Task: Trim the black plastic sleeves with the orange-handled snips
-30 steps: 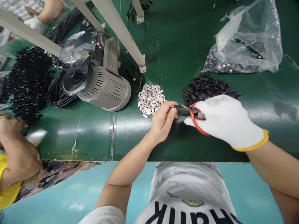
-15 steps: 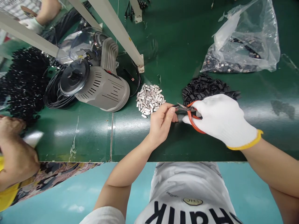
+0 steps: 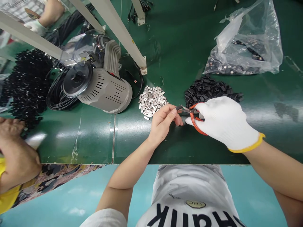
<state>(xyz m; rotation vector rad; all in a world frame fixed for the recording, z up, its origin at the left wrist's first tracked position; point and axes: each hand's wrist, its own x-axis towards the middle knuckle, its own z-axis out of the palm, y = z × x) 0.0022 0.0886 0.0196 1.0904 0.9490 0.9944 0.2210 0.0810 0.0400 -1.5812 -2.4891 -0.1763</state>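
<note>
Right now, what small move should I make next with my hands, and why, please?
Probably close the orange-handled snips gently on the small black piece. Your gloved right hand grips their handles, and your bare left hand pinches that piece with its end at their blades, so it seems ready to cut.

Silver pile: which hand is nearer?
Left. The left hand sits just below the silver pile, pinching a black part; the right hand, gripping red snips, is farther right.
</note>
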